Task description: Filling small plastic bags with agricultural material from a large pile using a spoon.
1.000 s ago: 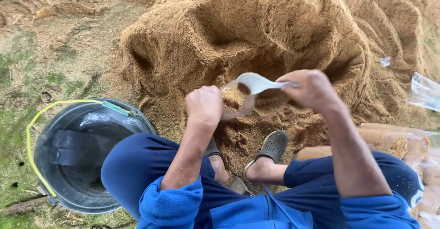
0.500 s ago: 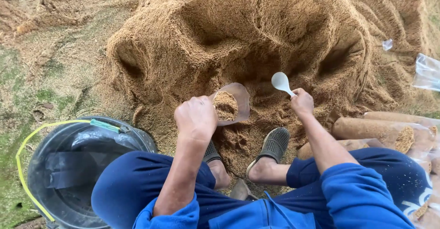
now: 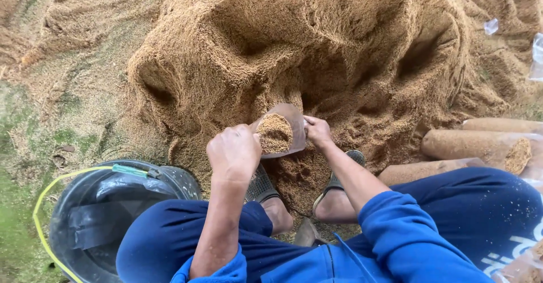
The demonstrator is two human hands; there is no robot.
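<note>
Sawdust is filling one clear plastic bag (image 3: 278, 131), which both hands are holding up in front of the big sawdust heap (image 3: 317, 51), above the person's two sandalled feet. One left hand (image 3: 234, 153) is gripping the bag's left side in a closed fist; one right hand (image 3: 318, 131) is pinching its right rim with curled fingers. One black bucket (image 3: 113, 215) with a yellow-green handle is sitting near left, beside the blue-trousered knee. Three filled sawdust rolls (image 3: 478, 146) are lying stacked at the right, just beyond the other knee. Two scraps of clear plastic (image 3: 491, 26) are lying far right on the heap's edge.
</note>
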